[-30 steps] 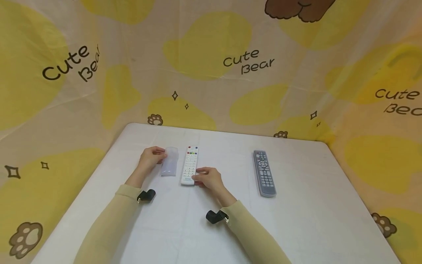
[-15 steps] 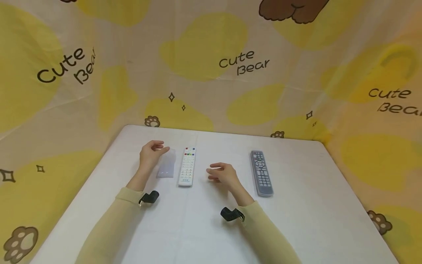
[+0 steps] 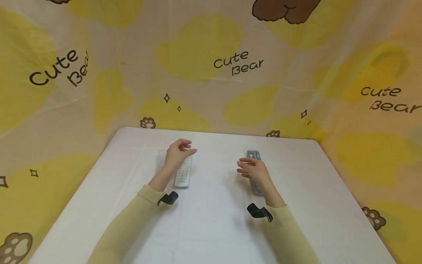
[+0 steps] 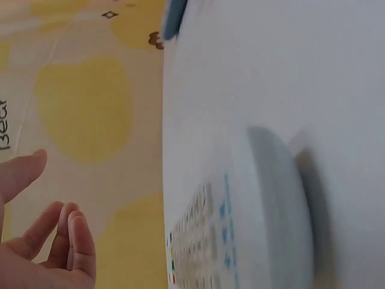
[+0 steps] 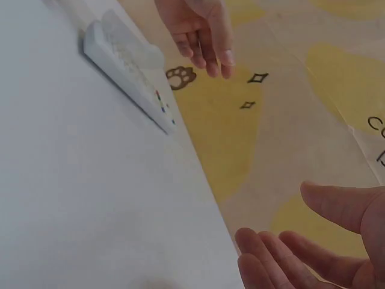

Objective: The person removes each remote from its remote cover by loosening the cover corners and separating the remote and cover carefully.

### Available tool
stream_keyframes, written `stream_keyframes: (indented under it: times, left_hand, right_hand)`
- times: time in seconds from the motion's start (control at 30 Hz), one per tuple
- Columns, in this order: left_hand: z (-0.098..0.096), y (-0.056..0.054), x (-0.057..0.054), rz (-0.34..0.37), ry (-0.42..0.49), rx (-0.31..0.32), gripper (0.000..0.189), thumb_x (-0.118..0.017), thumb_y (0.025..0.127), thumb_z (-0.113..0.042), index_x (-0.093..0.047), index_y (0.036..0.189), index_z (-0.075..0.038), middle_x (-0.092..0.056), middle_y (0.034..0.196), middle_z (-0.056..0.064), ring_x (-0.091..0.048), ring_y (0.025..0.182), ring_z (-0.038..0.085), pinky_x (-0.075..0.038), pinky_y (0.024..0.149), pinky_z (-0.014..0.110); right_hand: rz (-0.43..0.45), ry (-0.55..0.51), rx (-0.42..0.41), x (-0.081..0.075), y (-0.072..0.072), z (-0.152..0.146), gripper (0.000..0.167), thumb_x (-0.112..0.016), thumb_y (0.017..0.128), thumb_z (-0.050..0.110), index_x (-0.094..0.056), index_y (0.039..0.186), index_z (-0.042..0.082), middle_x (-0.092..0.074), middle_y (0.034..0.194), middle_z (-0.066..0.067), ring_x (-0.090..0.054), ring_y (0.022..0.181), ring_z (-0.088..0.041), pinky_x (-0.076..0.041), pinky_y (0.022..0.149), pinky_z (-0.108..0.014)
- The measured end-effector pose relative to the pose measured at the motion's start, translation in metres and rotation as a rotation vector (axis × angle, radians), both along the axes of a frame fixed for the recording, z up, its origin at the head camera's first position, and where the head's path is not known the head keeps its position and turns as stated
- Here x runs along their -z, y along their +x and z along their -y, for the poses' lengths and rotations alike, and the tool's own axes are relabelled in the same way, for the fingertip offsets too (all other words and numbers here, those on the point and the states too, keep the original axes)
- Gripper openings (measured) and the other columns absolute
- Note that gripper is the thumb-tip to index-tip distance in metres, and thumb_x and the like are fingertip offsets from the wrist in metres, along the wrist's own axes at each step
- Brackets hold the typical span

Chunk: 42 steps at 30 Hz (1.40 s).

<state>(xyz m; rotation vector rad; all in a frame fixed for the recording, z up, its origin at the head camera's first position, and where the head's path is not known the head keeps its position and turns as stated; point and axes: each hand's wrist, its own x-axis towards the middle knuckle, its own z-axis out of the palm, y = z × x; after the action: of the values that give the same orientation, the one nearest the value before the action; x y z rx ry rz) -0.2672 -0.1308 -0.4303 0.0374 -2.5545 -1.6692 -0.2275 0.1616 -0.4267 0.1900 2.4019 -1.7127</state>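
Observation:
My left hand (image 3: 175, 155) hovers over the upper part of a white remote control (image 3: 182, 176), hiding its top end. Its fingers are loosely bent and hold nothing; in the left wrist view the thumb and fingertips (image 4: 82, 241) stand apart. A translucent plastic cover (image 3: 160, 160) lies just left of the white remote, partly behind the hand. On the right, my right hand (image 3: 258, 172) is above a dark grey remote control (image 3: 253, 154) and covers its middle. Nothing sits between its relaxed fingers, which the right wrist view shows spread from the thumb (image 5: 331, 203).
Both remotes lie on a white-covered table (image 3: 214, 220), with a wide stretch of white surface between them. A yellow patterned cloth (image 3: 197, 55) rises behind the table and along both sides. A black wrist camera (image 3: 169, 198) sits at the left cuff, and another (image 3: 258, 211) at the right.
The right hand has left the white remote and moved right to above the grey one. The left hand has let go of the plastic cover and moved right over the white remote.

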Motion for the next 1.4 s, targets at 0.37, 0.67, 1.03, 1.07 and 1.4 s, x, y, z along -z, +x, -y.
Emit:
stream_keyframes:
  times: [0.37,0.67,1.03,1.07,1.4]
  left_hand:
    - [-0.080,-0.001,0.022,-0.012,-0.008,0.171,0.039,-0.078,0.078,-0.025,-0.063,0.111,-0.009,-0.066,0.100,0.007,-0.061,0.090,0.020,-0.051,0.072,0.028]
    - [-0.137,-0.001,0.047,0.076,0.018,0.221,0.039,-0.081,0.074,-0.025,-0.066,0.105,-0.007,-0.066,0.091,0.005,-0.059,0.077,0.014,-0.048,0.060,0.021]
    - [-0.191,0.016,0.058,0.159,0.074,0.289,0.040,-0.081,0.074,-0.019,-0.066,0.107,-0.001,-0.072,0.084,0.003,-0.065,0.061,0.007,-0.052,0.056,0.019]
    - [-0.194,0.016,0.058,0.169,0.086,0.290,0.040,-0.080,0.074,-0.018,-0.066,0.108,0.000,-0.073,0.084,0.004,-0.065,0.061,0.008,-0.053,0.056,0.020]
    - [-0.207,0.016,0.056,0.259,0.115,0.203,0.037,-0.081,0.074,-0.013,-0.069,0.105,0.002,-0.073,0.081,0.008,-0.066,0.061,0.009,-0.054,0.056,0.020]
  right_hand:
    - [0.040,0.031,0.160,0.005,0.004,-0.058,0.050,-0.060,0.093,0.027,-0.049,0.134,0.000,-0.055,0.129,-0.023,-0.060,0.112,-0.032,-0.052,0.092,-0.036]
    - [0.045,0.081,0.240,0.018,-0.001,-0.084,0.053,-0.062,0.092,0.029,-0.049,0.133,-0.001,-0.052,0.134,-0.024,-0.059,0.115,-0.029,-0.052,0.091,-0.034]
    - [0.135,0.086,0.148,0.033,-0.004,-0.085,0.052,-0.064,0.090,0.021,-0.050,0.131,-0.007,-0.055,0.129,-0.026,-0.064,0.104,-0.025,-0.055,0.086,-0.035]
    - [0.138,0.094,0.141,0.034,-0.004,-0.085,0.051,-0.064,0.090,0.022,-0.050,0.131,-0.006,-0.055,0.129,-0.026,-0.062,0.107,-0.027,-0.054,0.087,-0.036]
    - [0.156,0.035,0.105,0.040,-0.007,-0.085,0.052,-0.065,0.089,0.018,-0.050,0.132,-0.007,-0.054,0.130,-0.026,-0.064,0.097,-0.016,-0.054,0.087,-0.031]
